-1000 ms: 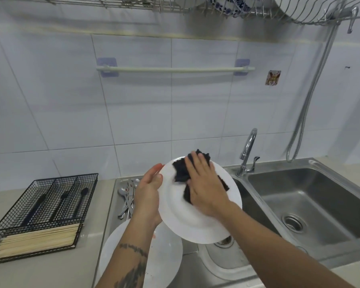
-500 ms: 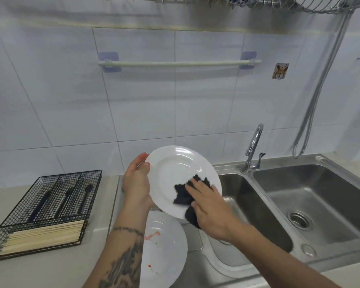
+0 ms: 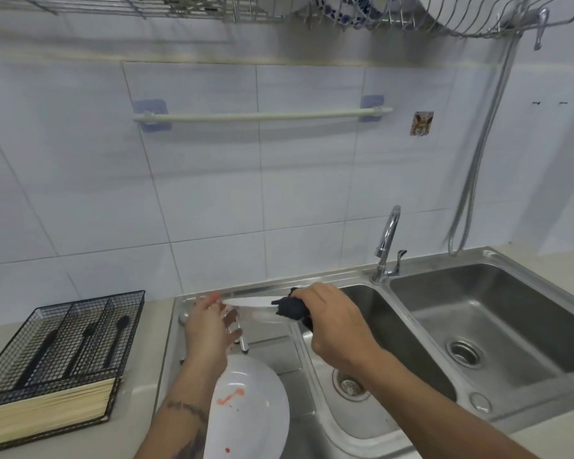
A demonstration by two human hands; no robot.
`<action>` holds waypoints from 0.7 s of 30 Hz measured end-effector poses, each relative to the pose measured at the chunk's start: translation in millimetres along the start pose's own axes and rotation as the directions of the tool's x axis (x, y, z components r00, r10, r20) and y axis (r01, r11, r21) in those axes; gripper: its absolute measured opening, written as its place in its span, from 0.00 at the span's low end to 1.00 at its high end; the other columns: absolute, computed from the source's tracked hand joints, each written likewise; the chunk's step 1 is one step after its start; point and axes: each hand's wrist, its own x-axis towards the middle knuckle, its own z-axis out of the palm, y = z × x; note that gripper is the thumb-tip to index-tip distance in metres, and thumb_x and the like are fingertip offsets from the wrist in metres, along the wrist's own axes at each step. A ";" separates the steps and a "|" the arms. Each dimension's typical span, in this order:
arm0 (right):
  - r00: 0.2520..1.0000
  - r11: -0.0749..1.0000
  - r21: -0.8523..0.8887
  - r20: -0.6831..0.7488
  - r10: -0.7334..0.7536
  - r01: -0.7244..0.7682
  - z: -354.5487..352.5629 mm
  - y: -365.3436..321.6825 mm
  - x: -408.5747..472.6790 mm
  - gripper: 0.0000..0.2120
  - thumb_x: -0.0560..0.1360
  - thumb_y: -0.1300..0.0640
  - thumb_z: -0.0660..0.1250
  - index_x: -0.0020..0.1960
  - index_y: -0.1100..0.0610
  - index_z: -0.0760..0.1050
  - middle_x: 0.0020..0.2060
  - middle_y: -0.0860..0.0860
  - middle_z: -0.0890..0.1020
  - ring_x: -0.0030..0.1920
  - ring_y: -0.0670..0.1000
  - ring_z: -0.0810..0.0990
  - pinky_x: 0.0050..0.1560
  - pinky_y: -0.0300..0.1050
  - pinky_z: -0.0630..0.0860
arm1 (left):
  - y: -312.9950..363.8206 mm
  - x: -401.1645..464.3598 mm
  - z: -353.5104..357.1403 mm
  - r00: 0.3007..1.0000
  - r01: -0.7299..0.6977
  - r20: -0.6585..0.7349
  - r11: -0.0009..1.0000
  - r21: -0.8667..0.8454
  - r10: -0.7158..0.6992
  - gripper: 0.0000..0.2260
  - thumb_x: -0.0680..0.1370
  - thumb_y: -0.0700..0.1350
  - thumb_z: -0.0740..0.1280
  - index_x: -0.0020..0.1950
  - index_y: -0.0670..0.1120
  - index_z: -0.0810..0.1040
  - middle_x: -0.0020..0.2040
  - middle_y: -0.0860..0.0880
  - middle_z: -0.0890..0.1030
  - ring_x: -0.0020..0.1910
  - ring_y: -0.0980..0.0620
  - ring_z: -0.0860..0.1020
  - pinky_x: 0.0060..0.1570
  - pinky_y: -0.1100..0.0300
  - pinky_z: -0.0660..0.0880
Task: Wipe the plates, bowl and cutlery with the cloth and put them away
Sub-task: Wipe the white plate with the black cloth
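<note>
Plate (image 3: 252, 302) edge-on, long axis L–R above sink (image 3: 411, 326); left hand (image 3: 209, 329) fingers clamped on rim, right hand (image 3: 332, 323) gripping cloth (image 3: 290, 308).

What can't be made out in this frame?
- Head view: the held plate is edge-on and motion-blurred, so its face is unseen.
- The left hand is blurred, its grip unclear.
- The cutlery is mostly hidden behind that hand.
- The stained plate is cut off by the bottom edge.

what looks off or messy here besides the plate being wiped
The second white plate on the drainboard, below the left hand, carries red-orange smears and specks, so it looks unwiped. Nothing looks spilled or broken.
</note>
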 end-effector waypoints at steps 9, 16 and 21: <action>0.998 0.974 0.215 -0.006 0.067 -0.064 -20.6 9.7 16.8 0.20 0.69 0.63 0.61 0.60 0.54 0.74 0.51 0.49 0.76 0.51 0.52 0.73 0.53 0.50 0.73 | 2.7 -7.9 -12.6 0.757 -0.637 0.497 0.647 0.418 0.424 0.21 0.81 0.38 0.64 0.63 0.65 0.76 0.52 0.55 0.82 0.53 0.53 0.79 0.56 0.56 0.75; 0.988 0.991 0.130 -0.156 0.013 0.008 1.2 -31.3 3.7 0.31 0.72 0.65 0.52 0.75 0.59 0.62 0.76 0.57 0.58 0.77 0.55 0.54 0.75 0.57 0.53 | 17.7 -25.5 26.2 0.809 -0.545 0.388 0.810 0.216 0.441 0.19 0.79 0.30 0.61 0.58 0.53 0.78 0.27 0.55 0.70 0.28 0.58 0.67 0.31 0.67 0.67; 0.984 0.992 0.058 -0.136 0.115 -0.108 4.9 -11.1 -7.4 0.32 0.77 0.56 0.55 0.79 0.52 0.49 0.79 0.51 0.46 0.78 0.51 0.43 0.75 0.61 0.49 | 29.5 -29.1 23.2 0.880 -0.451 0.270 0.868 0.210 0.391 0.17 0.79 0.34 0.64 0.58 0.56 0.77 0.34 0.50 0.78 0.33 0.54 0.74 0.36 0.65 0.72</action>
